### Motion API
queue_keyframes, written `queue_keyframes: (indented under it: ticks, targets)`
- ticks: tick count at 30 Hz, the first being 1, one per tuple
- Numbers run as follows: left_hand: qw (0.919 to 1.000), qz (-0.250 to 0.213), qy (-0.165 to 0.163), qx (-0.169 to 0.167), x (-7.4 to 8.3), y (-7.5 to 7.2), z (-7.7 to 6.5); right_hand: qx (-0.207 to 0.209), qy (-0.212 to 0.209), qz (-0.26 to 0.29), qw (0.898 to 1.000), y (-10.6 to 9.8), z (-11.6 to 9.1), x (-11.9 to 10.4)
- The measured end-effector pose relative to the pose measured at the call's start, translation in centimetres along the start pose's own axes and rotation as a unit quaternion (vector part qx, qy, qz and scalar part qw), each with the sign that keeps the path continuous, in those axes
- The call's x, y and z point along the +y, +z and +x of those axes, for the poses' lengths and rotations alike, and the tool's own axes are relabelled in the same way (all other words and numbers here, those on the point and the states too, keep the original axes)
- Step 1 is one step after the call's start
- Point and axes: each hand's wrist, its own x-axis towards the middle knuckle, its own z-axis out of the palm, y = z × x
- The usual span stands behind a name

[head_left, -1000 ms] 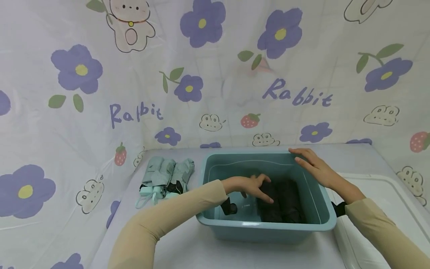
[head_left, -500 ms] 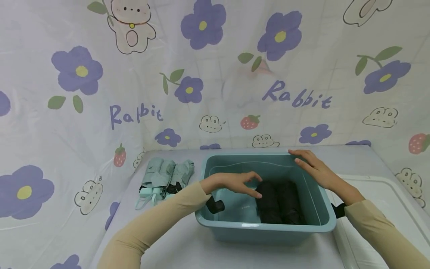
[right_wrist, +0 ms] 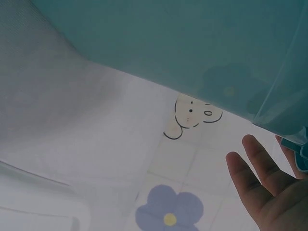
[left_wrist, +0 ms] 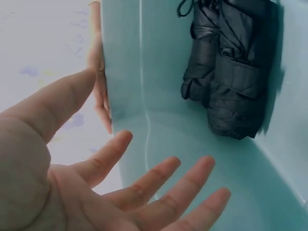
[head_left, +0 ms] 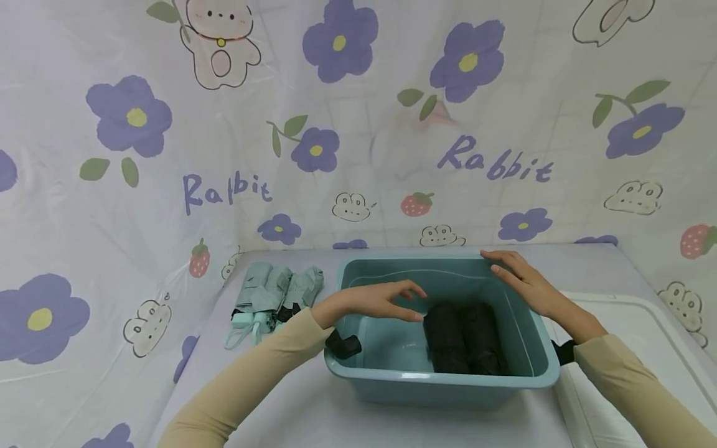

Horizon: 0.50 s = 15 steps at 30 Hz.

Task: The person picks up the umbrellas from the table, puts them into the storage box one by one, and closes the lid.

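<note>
Two folded black umbrellas lie side by side in the right half of a blue-green plastic bin. My left hand hovers over the left part of the bin, fingers spread and holding nothing. In the left wrist view, the palm and fingers of that hand are apart from the black umbrellas. My right hand rests on the bin's rim at the back right corner. Its straight fingers show against the outside of the bin in the right wrist view.
Left of the bin, folded light green umbrellas with pale green handles lie on the table. A white lid lies to the right, under my right forearm. A flower-patterned curtain hangs behind.
My left hand has drawn back leftward and slightly up, away from the black umbrellas, which stay in the bin. My right hand keeps its place on the rim.
</note>
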Motion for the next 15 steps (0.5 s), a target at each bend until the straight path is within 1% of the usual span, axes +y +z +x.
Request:
queue_keyframes:
  ticks: [6, 10, 15]
  targets:
    - [0.9997, -0.004, 0.008, 0.021, 0.2, -0.5, -0.3, 0.003, -0.008, 0.006, 1.0, -0.2, 0.0, 0.0]
    - [0.9993, -0.004, 0.015, 0.034, 0.1, -0.8, -0.9, 0.002, -0.004, 0.005, 1.0, 0.0, -0.1, -0.1]
    - [0.9985, -0.008, 0.018, 0.05, -0.3, -1.6, -1.6, 0.004, -0.013, 0.007, 1.0, -0.1, -0.1, 0.0]
